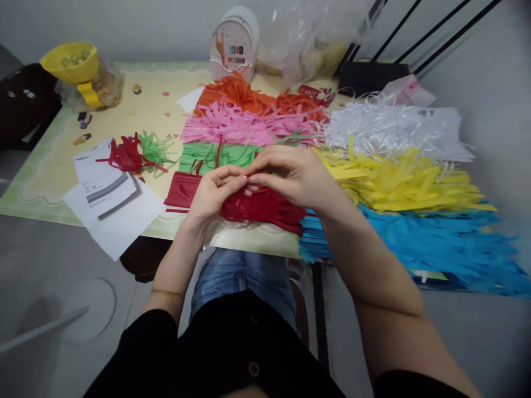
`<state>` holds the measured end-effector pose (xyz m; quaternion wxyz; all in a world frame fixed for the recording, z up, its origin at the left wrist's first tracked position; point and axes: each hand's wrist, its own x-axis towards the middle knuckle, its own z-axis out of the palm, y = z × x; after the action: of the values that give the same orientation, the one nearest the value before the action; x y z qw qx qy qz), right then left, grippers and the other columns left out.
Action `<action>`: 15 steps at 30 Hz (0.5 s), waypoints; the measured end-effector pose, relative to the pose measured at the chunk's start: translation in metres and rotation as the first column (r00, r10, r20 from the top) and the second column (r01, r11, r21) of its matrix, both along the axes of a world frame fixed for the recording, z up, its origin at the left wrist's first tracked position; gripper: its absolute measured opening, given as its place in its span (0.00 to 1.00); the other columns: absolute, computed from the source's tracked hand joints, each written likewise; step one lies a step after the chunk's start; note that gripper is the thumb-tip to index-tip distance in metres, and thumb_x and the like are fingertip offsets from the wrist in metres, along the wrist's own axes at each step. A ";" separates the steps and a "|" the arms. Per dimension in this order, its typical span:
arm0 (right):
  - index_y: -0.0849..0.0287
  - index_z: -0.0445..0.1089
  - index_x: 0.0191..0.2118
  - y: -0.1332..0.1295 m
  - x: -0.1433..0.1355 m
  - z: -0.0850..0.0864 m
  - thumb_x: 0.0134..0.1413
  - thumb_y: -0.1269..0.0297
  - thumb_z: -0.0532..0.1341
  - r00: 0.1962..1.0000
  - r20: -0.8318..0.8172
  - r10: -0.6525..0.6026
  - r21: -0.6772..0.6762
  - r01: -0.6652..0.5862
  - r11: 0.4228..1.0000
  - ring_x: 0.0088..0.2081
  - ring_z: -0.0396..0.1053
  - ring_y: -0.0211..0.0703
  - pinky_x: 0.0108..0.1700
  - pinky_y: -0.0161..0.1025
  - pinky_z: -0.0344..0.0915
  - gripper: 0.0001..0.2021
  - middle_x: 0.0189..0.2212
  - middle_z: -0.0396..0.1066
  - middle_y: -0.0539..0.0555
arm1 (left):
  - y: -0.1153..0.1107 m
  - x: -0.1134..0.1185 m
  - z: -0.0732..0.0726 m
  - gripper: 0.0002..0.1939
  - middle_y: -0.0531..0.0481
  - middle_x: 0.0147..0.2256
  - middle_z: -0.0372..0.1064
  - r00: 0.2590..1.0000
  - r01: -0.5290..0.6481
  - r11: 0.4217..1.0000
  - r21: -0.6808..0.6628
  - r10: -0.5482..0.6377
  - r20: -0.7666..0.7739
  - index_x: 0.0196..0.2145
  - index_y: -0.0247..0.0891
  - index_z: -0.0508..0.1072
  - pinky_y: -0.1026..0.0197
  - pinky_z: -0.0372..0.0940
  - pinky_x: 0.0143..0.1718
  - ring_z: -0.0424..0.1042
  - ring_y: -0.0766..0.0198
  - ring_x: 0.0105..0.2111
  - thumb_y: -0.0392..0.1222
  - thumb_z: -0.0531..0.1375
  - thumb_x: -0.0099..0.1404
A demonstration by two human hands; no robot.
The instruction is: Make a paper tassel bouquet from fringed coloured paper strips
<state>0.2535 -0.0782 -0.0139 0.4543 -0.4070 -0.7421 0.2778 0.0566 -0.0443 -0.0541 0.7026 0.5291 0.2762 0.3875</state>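
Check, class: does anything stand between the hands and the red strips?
Nothing visible does. The left hand and right hand meet over the red strips; the green strips lie beyond, not in between. Whether the hands touch the red ones cannot be told.

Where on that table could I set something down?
The front left corner of the table, left of the white papers, looks bare. Another bare patch lies right of the yellow container, beyond the red-and-green bundle, with small motifs showing. The middle and right are crowded with fringed strips; left hand and right hand meet over red strips.
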 end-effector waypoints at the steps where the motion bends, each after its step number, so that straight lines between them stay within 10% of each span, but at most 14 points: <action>1: 0.54 0.83 0.37 0.000 0.000 0.002 0.63 0.58 0.68 1.000 0.018 0.006 0.012 -0.006 1.000 0.36 0.76 0.43 0.44 0.43 0.73 0.08 0.34 0.81 0.53 | 0.001 0.000 0.001 0.30 0.51 0.28 0.81 1.000 0.007 1.000 -0.016 -0.007 -0.004 0.33 0.39 0.74 0.61 0.77 0.37 0.79 0.64 0.27 0.66 0.78 0.51; 10: 0.51 0.83 0.38 0.006 -0.003 -0.003 0.59 0.54 0.74 0.969 -0.248 -0.024 -0.097 -0.001 0.995 0.27 0.73 0.40 0.31 0.41 0.72 0.08 0.31 0.79 0.50 | -0.013 0.002 0.001 0.31 0.53 0.25 0.76 0.999 0.016 0.990 -0.139 -0.010 0.042 0.30 0.38 0.70 0.65 0.68 0.30 0.71 0.69 0.24 0.65 0.78 0.48; 15: 0.54 0.83 0.43 0.029 -0.005 -0.012 0.63 0.51 0.71 0.947 -0.312 -0.073 -0.056 0.058 0.997 0.28 0.73 0.34 0.33 0.38 0.69 0.12 0.33 0.80 0.50 | 0.025 -0.047 -0.014 0.32 0.53 0.27 0.74 0.969 -0.048 0.987 0.151 0.083 -0.231 0.36 0.39 0.72 0.60 0.71 0.32 0.73 0.66 0.26 0.73 0.70 0.58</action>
<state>0.2489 -0.0490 -0.0258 0.5659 -0.3926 -0.6399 0.3407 0.0099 -0.0188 -0.0678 0.6114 0.6115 0.3465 0.3637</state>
